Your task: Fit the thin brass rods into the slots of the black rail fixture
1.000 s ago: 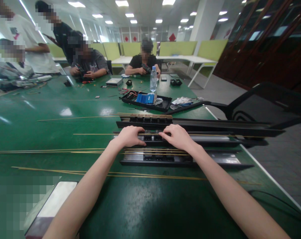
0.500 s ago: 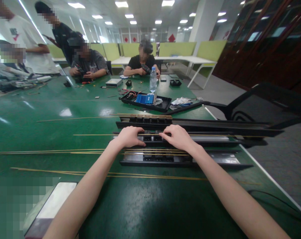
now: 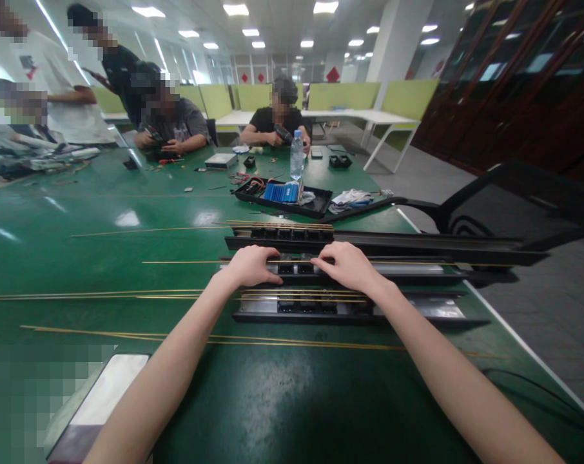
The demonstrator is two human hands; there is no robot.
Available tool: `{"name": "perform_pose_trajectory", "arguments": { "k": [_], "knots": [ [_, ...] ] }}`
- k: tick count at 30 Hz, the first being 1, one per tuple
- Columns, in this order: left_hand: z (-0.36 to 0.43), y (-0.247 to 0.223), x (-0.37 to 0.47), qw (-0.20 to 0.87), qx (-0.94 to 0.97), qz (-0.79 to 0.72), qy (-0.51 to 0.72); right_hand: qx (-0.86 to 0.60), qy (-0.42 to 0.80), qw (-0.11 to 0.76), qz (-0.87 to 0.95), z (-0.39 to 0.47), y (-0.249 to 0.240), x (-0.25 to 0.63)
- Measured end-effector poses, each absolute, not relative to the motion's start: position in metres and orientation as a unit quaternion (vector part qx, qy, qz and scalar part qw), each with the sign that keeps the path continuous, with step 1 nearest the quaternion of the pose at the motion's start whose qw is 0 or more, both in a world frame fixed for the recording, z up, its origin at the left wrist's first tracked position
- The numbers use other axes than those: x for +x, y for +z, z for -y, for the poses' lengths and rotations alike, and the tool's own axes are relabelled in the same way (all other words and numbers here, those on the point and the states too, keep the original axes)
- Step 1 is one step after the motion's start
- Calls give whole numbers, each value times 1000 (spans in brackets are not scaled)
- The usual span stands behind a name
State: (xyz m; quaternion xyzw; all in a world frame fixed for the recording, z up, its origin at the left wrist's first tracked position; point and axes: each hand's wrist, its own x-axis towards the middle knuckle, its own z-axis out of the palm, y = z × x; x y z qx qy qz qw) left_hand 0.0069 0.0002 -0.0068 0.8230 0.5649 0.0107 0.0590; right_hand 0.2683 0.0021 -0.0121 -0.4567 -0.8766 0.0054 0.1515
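Three long black channels lie side by side on the green table, with small black blocks inside them. My left hand [image 3: 250, 265] straddles the middle channel [image 3: 412, 280], thumb on the near edge and fingers at the far edge. A thin brass-coloured rod [image 3: 185, 262] runs lengthwise over this channel, passing under both hands. My right hand [image 3: 346, 263] is closed in a pinch on that rod, beside the black blocks [image 3: 294, 267]. Several more rods [image 3: 176, 293] rest along the near channel [image 3: 418, 320], and others on the far channel [image 3: 398, 243].
Loose rods [image 3: 272, 343] lie nearer me. A phone-like slab [image 3: 106, 386] is by my left forearm. Beyond the channels are a black tray [image 3: 316, 205], a water bottle [image 3: 296, 154] and a cloth [image 3: 352, 198]. A chair [image 3: 509, 200] stands right. Several people work across the table.
My right hand has shifted very slightly to the right along the rod. My left hand stays in place, and the channels look unmoved.
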Motion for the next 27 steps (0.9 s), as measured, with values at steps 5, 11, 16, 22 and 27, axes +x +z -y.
{"name": "perform_pose_trajectory", "arguments": {
  "k": [5, 11, 16, 22, 27],
  "knots": [
    [1, -5, 8, 63, 818, -572, 3, -457, 8, 152, 876, -3, -12, 269],
    [0, -7, 7, 54, 822, -566, 2, -461, 12, 155, 874, -4, -12, 272],
    [0, -6, 7, 50, 824, -564, 2, -458, 12, 151, 876, -4, -11, 274],
    [0, -7, 7, 53, 820, -570, 0, -460, 11, 151, 875, -5, -12, 276],
    [-1, -8, 6, 55, 824, -563, 7, -457, 13, 157, 875, -7, -15, 277]
  ]
}}
